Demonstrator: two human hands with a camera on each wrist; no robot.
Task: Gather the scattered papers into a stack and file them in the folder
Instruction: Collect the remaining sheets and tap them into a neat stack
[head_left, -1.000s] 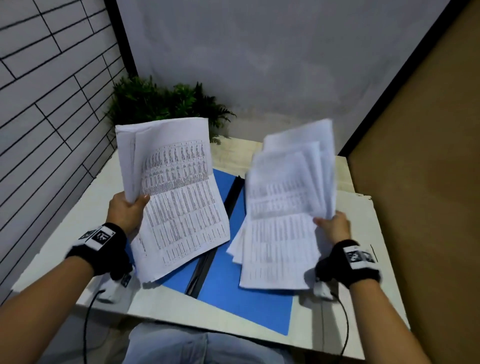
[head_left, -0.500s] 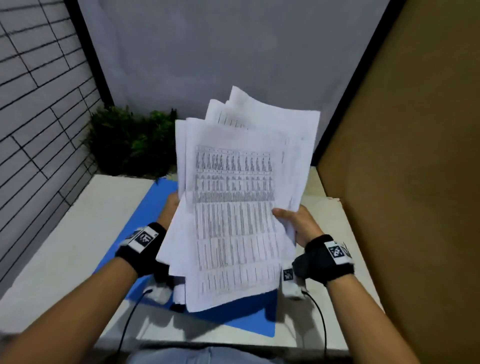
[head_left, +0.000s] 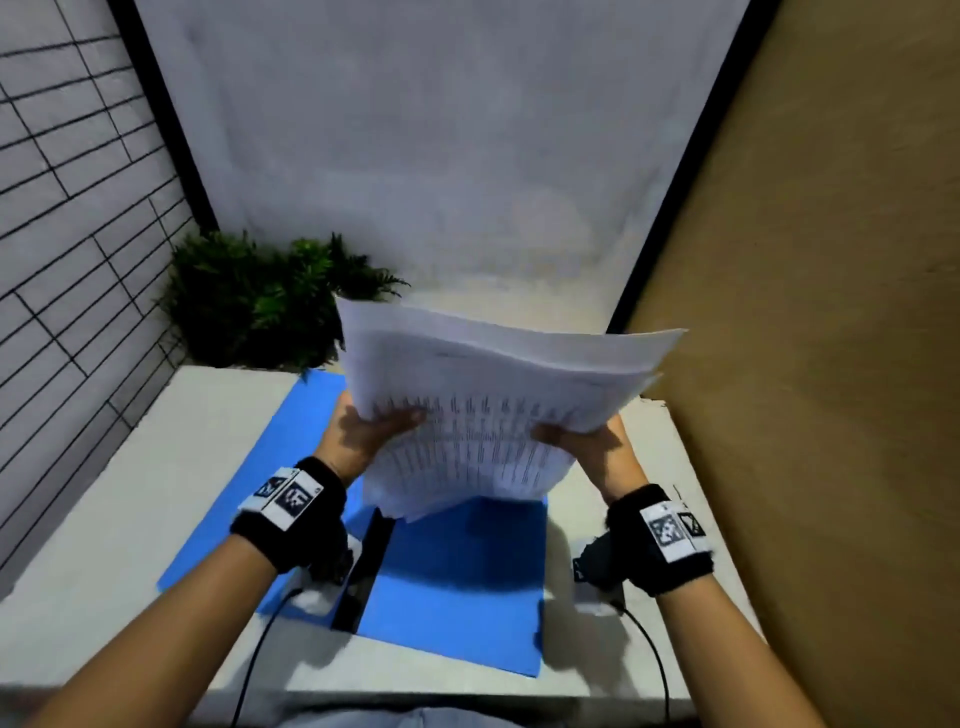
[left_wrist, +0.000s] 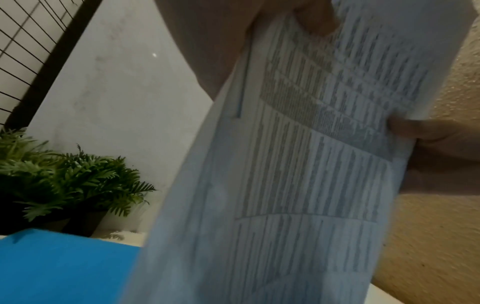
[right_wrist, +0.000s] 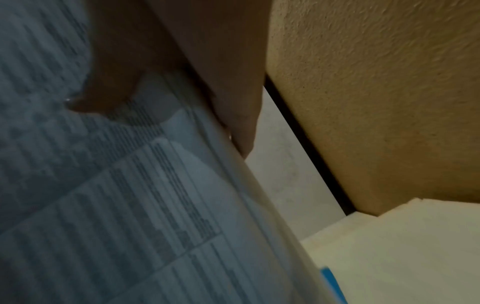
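papers (head_left: 483, 410) printed tables, blurred, unreadable

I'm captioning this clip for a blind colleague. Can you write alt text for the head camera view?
Both hands, left hand and right hand, hold one stack of printed papers above an open blue folder lying on a pale table. A green plant stands in the far left corner.

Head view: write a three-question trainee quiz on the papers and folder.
1. True or false: the blue folder lies open on the table.
2. Which hands hold the papers? A) left only B) right only C) both
3. Fill in: the green ___ stands at the table's far left corner.

Key: 1 true. 2 C: left hand and right hand each grip a side. 3 plant.
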